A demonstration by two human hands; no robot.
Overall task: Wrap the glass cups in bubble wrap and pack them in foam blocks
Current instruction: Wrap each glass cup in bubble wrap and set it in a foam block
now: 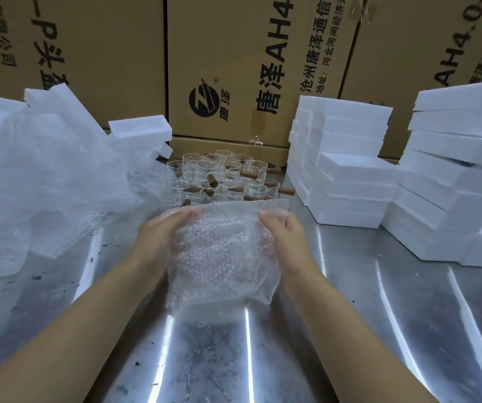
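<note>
A clear bubble wrap bundle [222, 257] lies on the steel table [350, 330] in the middle of the view. My left hand [158, 237] grips its left side with the fingers curled over the top edge. My right hand [286, 237] grips its right side the same way. Whatever the wrap covers is hidden by the bubbles. Behind the bundle stand several glass cups [222, 178] with brown wooden handles, unwrapped. White foam blocks [347, 175] are stacked at the right.
A loose heap of bubble wrap [48, 181] lies at the left, over more foam blocks [141, 129]. A further foam stack [460, 175] fills the far right. Large printed cardboard boxes [234, 68] wall off the back of the table.
</note>
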